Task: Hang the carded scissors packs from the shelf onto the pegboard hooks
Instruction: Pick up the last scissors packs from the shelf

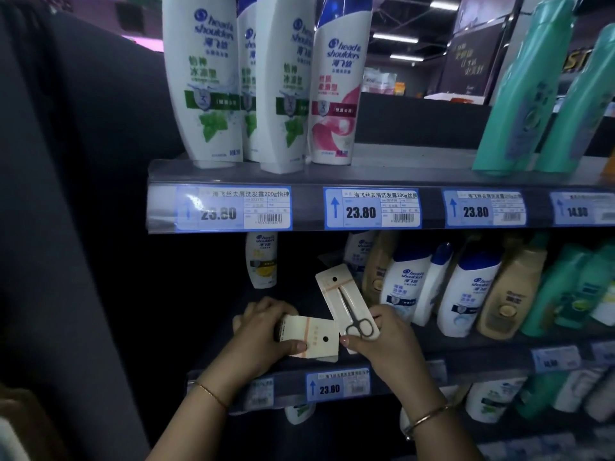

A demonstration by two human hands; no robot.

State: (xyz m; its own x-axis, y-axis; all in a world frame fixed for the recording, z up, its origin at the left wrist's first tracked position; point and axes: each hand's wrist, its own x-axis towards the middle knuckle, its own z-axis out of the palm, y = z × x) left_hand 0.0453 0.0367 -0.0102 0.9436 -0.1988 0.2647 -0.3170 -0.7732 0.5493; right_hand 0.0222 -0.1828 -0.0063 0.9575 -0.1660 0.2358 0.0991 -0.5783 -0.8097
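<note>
My left hand (263, 331) grips a stack of white carded scissors packs (314, 337) lying sideways, hang holes pointing right, thumb pressed on top. My right hand (382, 337) holds a single carded scissors pack (342, 294) by its lower end, tilted up to the left, with small metal scissors and a hang hole showing at its top. Both hands hover over the dark middle shelf (466, 344). No pegboard hooks are visible.
White shampoo bottles (203, 78) stand on the upper shelf with blue price tags (371, 207) below. More bottles (469, 294) fill the middle shelf to the right. A dark panel (83, 194) closes off the left side. Another shelf lies below.
</note>
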